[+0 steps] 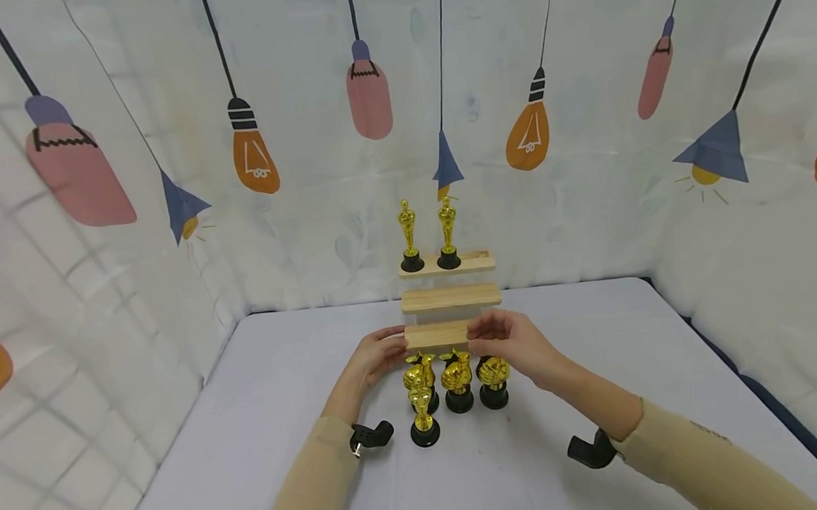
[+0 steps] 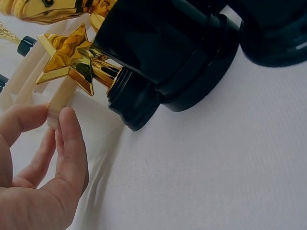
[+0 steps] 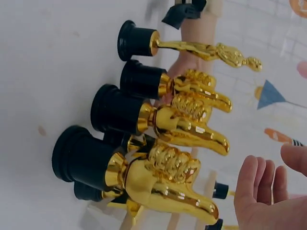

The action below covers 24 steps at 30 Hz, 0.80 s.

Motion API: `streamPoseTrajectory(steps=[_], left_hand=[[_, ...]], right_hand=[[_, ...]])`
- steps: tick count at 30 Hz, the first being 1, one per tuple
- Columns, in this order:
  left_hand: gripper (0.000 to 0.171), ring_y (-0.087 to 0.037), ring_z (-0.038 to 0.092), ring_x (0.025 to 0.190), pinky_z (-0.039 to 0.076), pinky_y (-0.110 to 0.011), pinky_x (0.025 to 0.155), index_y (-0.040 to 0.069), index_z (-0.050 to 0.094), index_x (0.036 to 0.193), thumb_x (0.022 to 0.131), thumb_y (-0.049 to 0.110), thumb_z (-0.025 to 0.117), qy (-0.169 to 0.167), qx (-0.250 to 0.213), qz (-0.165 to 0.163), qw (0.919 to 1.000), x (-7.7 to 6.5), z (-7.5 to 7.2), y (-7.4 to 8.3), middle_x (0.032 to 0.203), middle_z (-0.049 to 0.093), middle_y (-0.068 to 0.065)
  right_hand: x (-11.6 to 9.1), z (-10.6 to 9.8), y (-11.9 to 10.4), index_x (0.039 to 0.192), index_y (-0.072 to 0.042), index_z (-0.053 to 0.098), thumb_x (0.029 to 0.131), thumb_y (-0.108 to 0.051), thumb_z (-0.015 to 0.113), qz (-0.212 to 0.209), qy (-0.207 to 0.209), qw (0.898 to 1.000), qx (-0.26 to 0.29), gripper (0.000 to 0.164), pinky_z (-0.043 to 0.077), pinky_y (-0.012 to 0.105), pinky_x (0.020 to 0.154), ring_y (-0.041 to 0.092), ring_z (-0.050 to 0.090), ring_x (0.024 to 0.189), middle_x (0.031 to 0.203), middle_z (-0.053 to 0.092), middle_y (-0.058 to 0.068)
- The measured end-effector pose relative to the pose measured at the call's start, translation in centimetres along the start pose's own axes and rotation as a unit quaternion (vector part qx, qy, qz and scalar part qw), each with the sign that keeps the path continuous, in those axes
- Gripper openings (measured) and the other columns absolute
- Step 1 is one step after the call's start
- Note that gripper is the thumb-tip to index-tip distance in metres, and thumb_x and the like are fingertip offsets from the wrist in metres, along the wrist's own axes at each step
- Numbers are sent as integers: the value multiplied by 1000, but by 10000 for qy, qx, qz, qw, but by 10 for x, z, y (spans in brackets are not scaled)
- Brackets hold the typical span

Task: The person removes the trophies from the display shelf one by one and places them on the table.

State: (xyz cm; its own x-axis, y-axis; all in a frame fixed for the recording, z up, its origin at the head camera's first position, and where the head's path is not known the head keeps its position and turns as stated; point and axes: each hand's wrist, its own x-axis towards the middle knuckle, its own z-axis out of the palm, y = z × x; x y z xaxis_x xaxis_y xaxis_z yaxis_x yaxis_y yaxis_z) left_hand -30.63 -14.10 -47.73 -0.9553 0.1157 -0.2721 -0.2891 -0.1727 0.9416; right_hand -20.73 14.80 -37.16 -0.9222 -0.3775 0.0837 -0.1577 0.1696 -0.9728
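Note:
My left hand [image 1: 377,355] is at the left end of the lowest step of a three-step wooden display stand [image 1: 438,335]. In the left wrist view, its thumb and finger pinch the end of that wooden step [image 2: 60,100]. Around the step's right end hovers my right hand [image 1: 513,343], its fingers loosely bent and holding nothing in the right wrist view. Just in front stand gold thumbs-up trophies [image 3: 165,184] on black bases, with star trophies [image 2: 72,57] partly hidden behind them. One gold figure statuette [image 1: 422,418] stands nearest to me.
Two gold figure statuettes [image 1: 447,235] stand on the top step; the middle step [image 1: 450,297] lies below them. A white cloth covers the table [image 1: 563,430]. Behind it hangs a white backdrop [image 1: 300,236] printed with lamps. Black wrist straps [image 1: 372,436] sit on both arms.

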Motion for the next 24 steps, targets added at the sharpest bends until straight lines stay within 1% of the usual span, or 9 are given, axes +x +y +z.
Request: streamPoseTrajectory(steps=[4, 7, 9, 11, 13, 15, 19, 22, 24], left_hand=[[49, -22, 71, 93, 61, -32, 83, -5, 56, 141, 94, -4, 69, 26, -5, 3, 10000, 1, 0, 0, 123, 65, -24], [49, -21, 71, 93, 61, -32, 83, -4, 56, 141, 94, -3, 68, 36, 11, -5, 10000, 0, 0, 0, 124, 64, -24], [49, -21, 71, 92, 61, -33, 83, -5, 56, 142, 95, -3, 68, 15, 8, 2, 10000, 0, 0, -1, 124, 64, -25], [50, -22, 71, 93, 61, -32, 84, -5, 55, 142, 94, -3, 69, -7, -6, -26, 10000, 1, 0, -2, 125, 64, -25], [50, -22, 71, 93, 61, -32, 83, -5, 55, 142, 94, -3, 69, -21, -24, -51, 10000, 1, 0, -2, 125, 64, -25], [50, -22, 71, 94, 61, -32, 84, -5, 55, 143, 94, -2, 69, -41, -30, -57, 10000, 1, 0, -2, 126, 63, -25], [51, -22, 71, 96, 61, -32, 85, -5, 54, 143, 95, -2, 69, -27, 2, -25, 10000, 2, 0, -2, 127, 63, -25], [50, -22, 71, 96, 60, -33, 85, -5, 55, 143, 95, -2, 69, -26, 13, -1, 10000, 2, 0, -2, 128, 63, -26], [49, -23, 71, 96, 60, -33, 85, -5, 55, 142, 95, -2, 68, -26, -5, 19, 10000, 2, -1, -2, 128, 62, -26]], right_hand=[[11, -8, -3, 124, 9, 59, 96, -8, 72, 56, 40, 9999, 102, 35, 57, 42, 94, 24, 64, 103, 119, 64, 23], [20, -14, -5, 125, 10, 57, 98, -8, 70, 107, 33, 9996, 256, 35, 54, 51, 99, 23, 64, 101, 115, 64, 19], [26, -18, -5, 124, 9, 57, 98, -7, 69, 129, 52, 9994, 331, 33, 53, 52, 100, 22, 65, 100, 115, 63, 19], [31, -22, -5, 125, 10, 56, 99, -6, 68, 127, 81, 9993, 348, 34, 52, 52, 101, 21, 65, 100, 116, 62, 21], [35, -25, -5, 128, 12, 54, 99, -5, 67, 112, 105, 9993, 344, 35, 52, 52, 101, 24, 65, 103, 119, 61, 24], [39, -27, -6, 130, 13, 53, 100, -4, 66, 93, 138, 9995, 281, 37, 53, 49, 100, 28, 64, 107, 123, 60, 26], [48, -31, -11, 131, 11, 53, 100, -5, 66, 60, 197, 9996, 173, 37, 56, 40, 96, 31, 62, 111, 127, 57, 29], [57, -33, -14, 130, 9, 54, 101, -5, 66, -34, 247, 9996, 116, 35, 58, 34, 92, 36, 60, 113, 127, 56, 28], [63, -35, -15, 128, 8, 55, 101, -6, 65, -91, 298, 9995, 99, 33, 58, 36, 93, 41, 58, 116, 125, 58, 25]])
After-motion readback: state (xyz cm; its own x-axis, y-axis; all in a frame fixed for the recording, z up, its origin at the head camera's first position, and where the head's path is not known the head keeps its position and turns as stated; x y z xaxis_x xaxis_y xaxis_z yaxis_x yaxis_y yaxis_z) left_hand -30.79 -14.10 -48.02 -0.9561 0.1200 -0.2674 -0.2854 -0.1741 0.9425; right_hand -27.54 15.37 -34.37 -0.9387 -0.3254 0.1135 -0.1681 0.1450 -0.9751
